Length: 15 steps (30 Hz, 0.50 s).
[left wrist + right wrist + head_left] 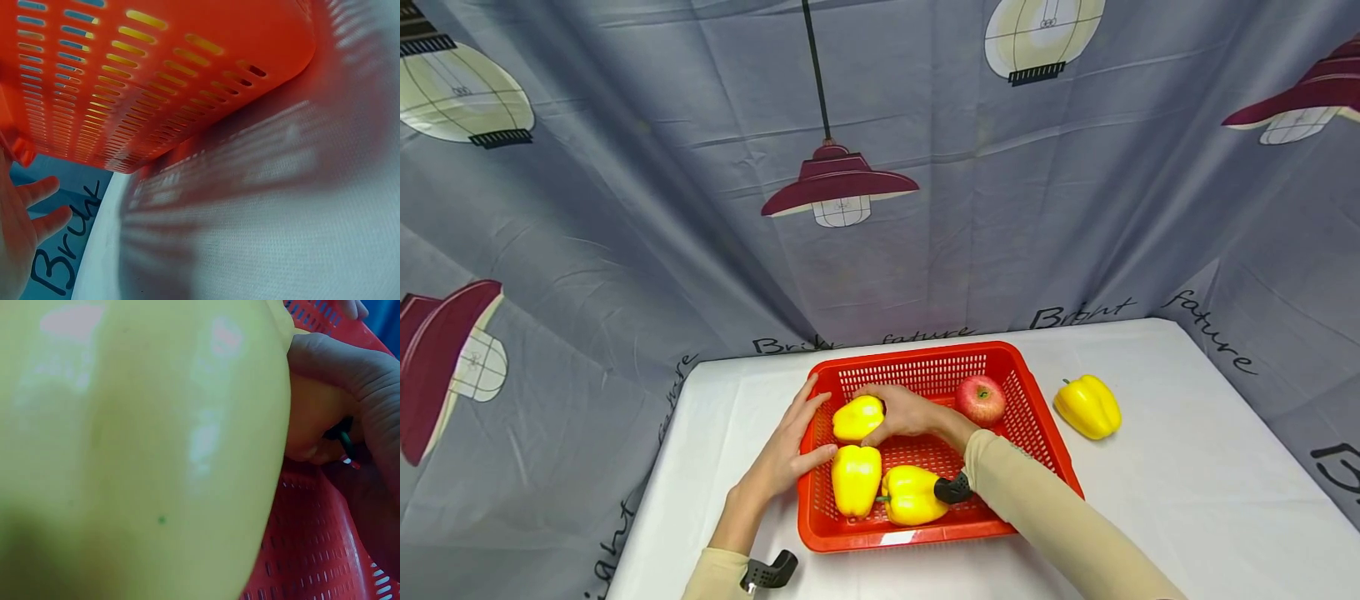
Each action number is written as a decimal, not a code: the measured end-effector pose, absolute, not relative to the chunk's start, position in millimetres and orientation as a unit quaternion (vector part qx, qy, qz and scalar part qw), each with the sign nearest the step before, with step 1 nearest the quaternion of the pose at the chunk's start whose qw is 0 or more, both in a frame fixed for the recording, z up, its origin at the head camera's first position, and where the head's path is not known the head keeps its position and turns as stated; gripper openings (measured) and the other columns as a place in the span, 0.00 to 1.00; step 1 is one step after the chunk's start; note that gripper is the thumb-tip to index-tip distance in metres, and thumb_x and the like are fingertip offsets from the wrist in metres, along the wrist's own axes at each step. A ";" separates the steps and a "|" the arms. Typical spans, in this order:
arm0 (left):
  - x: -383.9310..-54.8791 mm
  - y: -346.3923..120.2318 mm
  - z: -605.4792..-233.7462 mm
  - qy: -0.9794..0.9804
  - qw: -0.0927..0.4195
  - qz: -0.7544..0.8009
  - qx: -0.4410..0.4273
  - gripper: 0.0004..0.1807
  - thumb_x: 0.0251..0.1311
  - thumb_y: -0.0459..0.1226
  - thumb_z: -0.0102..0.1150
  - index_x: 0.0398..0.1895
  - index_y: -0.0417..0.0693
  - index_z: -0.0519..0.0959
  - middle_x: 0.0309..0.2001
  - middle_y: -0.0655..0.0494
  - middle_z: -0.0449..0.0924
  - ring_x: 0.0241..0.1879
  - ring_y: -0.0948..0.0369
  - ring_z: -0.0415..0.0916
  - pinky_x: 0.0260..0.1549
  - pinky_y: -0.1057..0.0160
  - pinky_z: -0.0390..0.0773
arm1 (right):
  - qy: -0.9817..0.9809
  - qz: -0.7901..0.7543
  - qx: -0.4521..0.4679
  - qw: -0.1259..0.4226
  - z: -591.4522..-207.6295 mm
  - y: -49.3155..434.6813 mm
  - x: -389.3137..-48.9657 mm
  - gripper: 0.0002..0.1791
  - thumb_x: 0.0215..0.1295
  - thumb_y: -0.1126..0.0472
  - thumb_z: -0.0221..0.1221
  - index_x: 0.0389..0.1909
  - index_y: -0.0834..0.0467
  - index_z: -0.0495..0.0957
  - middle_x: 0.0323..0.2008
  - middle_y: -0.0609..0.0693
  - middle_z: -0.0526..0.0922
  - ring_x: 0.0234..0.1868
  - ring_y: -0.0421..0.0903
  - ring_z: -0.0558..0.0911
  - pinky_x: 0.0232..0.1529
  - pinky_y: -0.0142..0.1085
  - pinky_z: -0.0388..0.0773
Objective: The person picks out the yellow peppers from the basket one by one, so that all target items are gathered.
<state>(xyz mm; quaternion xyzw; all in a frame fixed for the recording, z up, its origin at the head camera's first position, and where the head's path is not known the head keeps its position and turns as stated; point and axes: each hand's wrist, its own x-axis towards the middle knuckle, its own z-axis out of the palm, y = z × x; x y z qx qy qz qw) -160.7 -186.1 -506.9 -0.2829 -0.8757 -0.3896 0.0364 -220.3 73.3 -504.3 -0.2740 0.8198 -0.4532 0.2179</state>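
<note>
Pinching a pepper (856,419) between thumb and fingers, the right hand (908,413) has it inside the basket (842,542), leftward; the left hand (782,454), fingers spread, touches the rim (804,502), steadying it, I'd guess.

The head view looks forward and down from above the tabletop's (1165,433) near edge, far enough back for both far corners and the curtain (850,275) beyond. The left wrist view sits low, close beside the red basket (250,37), rolled sideways and facing the far edge; it shares the basket's left wall with the head view. The right wrist view faces the left edge, very near one yellow pepper (144,450) (it fills over half the frame), sharing that pepper with the head view.
</note>
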 end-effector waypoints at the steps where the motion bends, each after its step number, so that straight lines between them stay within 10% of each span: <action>1: -160.6 -186.1 -507.2 -0.876 0.036 -0.390 -0.282 0.40 0.60 0.47 0.62 0.76 0.48 0.63 0.81 0.57 0.41 0.77 0.51 0.48 0.65 0.32 0.58 | 0.822 -0.450 -0.275 0.214 -504.6 73.4 -220.6 0.43 0.47 0.56 0.78 0.66 0.55 0.73 0.47 0.44 0.81 0.44 0.44 0.79 0.49 0.38 0.78; 15: -160.0 -187.1 -506.8 -0.878 0.033 -0.386 -0.282 0.42 0.59 0.49 0.63 0.76 0.46 0.63 0.82 0.59 0.40 0.77 0.52 0.47 0.65 0.32 0.59 | 0.832 -0.443 -0.261 0.206 -505.1 78.0 -224.6 0.44 0.46 0.53 0.79 0.66 0.56 0.73 0.48 0.44 0.80 0.45 0.44 0.78 0.49 0.40 0.77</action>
